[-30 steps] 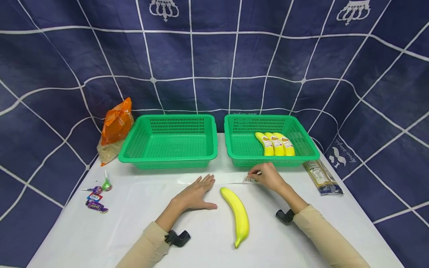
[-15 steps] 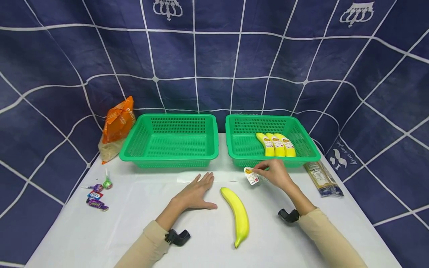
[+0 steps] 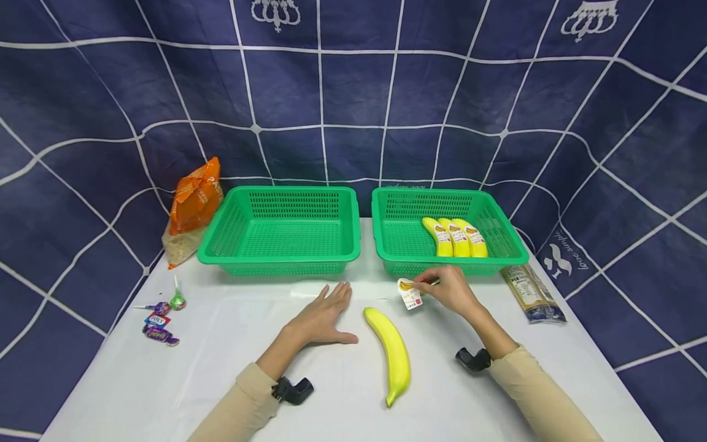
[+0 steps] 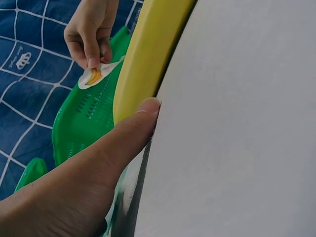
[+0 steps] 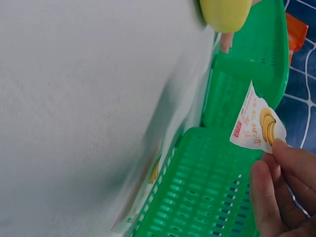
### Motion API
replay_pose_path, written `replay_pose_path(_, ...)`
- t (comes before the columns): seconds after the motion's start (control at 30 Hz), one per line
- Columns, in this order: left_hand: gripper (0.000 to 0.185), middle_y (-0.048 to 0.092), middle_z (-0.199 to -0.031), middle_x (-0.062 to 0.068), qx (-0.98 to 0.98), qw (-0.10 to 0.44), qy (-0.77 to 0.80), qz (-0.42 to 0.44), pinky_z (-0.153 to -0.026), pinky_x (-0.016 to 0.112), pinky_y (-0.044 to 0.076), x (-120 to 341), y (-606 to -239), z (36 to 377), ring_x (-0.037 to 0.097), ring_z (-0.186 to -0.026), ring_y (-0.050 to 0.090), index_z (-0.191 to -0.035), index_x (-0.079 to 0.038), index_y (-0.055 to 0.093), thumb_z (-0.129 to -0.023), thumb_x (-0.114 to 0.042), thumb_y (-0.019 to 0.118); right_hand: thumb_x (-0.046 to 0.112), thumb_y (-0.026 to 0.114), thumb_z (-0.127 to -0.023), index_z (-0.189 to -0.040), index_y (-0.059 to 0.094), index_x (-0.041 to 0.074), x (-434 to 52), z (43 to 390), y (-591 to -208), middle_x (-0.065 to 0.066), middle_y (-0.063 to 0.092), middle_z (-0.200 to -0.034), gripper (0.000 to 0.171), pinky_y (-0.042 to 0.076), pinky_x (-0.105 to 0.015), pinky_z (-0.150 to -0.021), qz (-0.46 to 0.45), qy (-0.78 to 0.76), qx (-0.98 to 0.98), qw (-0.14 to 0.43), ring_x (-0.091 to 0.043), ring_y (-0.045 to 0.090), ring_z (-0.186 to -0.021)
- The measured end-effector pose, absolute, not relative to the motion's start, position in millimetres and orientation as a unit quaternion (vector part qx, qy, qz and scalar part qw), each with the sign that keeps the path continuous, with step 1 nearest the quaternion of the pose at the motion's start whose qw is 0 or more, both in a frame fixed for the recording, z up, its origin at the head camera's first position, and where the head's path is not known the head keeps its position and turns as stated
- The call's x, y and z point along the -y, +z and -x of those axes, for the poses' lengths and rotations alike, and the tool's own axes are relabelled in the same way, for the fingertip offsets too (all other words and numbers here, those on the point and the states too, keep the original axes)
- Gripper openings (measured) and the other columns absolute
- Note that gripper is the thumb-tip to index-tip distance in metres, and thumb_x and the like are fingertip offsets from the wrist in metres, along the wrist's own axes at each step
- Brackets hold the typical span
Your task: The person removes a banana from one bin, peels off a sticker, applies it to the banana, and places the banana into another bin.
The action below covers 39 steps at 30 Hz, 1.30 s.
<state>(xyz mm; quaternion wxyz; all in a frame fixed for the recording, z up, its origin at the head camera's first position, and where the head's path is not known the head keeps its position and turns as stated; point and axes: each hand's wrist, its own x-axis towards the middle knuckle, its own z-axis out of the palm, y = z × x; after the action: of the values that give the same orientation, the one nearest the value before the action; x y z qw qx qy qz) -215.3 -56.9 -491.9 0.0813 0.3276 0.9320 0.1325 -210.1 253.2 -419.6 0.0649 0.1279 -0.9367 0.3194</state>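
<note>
Sticker (image 3: 410, 294) lifted nearer banana (image 3: 390, 353); right hand (image 3: 450, 290) fingers pinching it; left hand (image 3: 322, 319) flat, spread.

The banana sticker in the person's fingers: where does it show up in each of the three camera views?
Head: banana sticker at centre right, pinched by the right hand, beyond the loose banana.
Left wrist: upper left, beside the banana.
Right wrist: right of centre, above the fingertips.
Shared landmark: the right-hand green basket.
</note>
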Motion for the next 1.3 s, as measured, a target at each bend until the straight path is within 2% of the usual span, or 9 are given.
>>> replay_pose_path(0.37,0.116,0.011,-0.164,0.015,-0.917,0.097,0.269,-0.279,-0.124,0.045,0.014,36.3,-490.0,186.5,0.026,-0.153,0.01,-0.155,0.001,0.014,-0.078,-0.068,0.066,0.017,0.076,-0.083,-0.086,0.079,0.014,-250.1,195.6,-415.8,0.001,0.076,-0.081,0.004,0.049,-0.02,-0.058,-0.125,0.335,0.933,0.046,-0.011,0.069,-0.075)
replay_pose_path(0.57,0.117,0.009,-0.165,0.012,-0.907,0.119,0.326,-0.24,-0.124,0.045,0.017,18.0,-486.7,163.4,0.026,-0.153,0.009,-0.156,-0.004,0.01,-0.077,-0.069,0.066,0.017,0.077,-0.083,-0.084,0.079,0.014,-250.7,188.0,-413.8,0.002,0.076,-0.08,0.004,0.048,-0.02,-0.058,-0.123,0.343,0.93,0.045,-0.011,0.068,-0.075)
replay_pose_path(0.8,0.121,0.006,-0.165,0.01,-0.91,0.131,0.313,-0.24,-0.124,0.046,0.017,1.4,-486.7,147.3,0.023,-0.153,0.009,-0.157,-0.005,0.01,-0.074,-0.077,0.06,0.019,0.078,-0.082,-0.083,0.079,0.013,-245.5,175.9,-409.5,0.004,0.074,-0.075,0.006,0.049,-0.02,-0.056,-0.131,0.361,0.922,0.046,-0.008,0.066,-0.071)
replay_pose_path(1.1,0.122,0.003,-0.165,0.011,-0.915,0.104,0.29,-0.261,-0.123,0.047,0.019,-5.5,-488.8,147.3,0.022,-0.153,0.007,-0.156,-0.003,0.011,-0.073,-0.077,0.06,0.02,0.079,-0.081,-0.081,0.077,0.013,-237.9,162.9,-403.4,0.005,0.072,-0.074,0.007,0.05,-0.02,-0.058,-0.122,0.367,0.922,0.012,-0.006,0.062,-0.069)
replay_pose_path(1.3,0.123,0.005,-0.165,0.011,-0.917,0.109,0.28,-0.262,-0.123,0.047,0.02,-6.3,-488.5,147.2,0.022,-0.153,0.008,-0.156,-0.003,0.011,-0.072,-0.079,0.06,0.018,0.079,-0.081,-0.082,0.078,0.014,-233.8,155.3,-402.6,0.006,0.071,-0.072,0.004,0.05,-0.02,-0.059,-0.123,0.375,0.919,-0.005,-0.007,0.06,-0.067)
